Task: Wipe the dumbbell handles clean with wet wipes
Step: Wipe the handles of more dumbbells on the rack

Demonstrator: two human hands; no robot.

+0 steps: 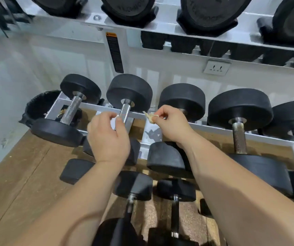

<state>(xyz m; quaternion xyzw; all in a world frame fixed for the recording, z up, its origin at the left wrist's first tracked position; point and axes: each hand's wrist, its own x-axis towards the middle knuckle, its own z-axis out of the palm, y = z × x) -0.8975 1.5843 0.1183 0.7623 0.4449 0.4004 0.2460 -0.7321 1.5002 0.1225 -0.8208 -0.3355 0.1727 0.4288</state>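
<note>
Nearest: two small dumbbells [133,185] lie on the floor [18,174] between the forearms, with open boards to their left as far as the wall [9,86]. Left hand [108,137] hovers over the lower rack, fingers curled, thumb and forefinger pinching a white wipe [113,122] just beside the handle [125,112] of the second dumbbell; contact with the steel unclear. Right hand [172,125] sits well apart to the right, fingertips pinching a soiled wipe [149,116], other fingers tucked in. Between the hands, a gap over the white rail [213,129]. Behind them, black heads [181,100] stand close together, little space between. Farther back, a socket [217,67]; the upper shelf [160,31] overhangs with larger weights.
</note>
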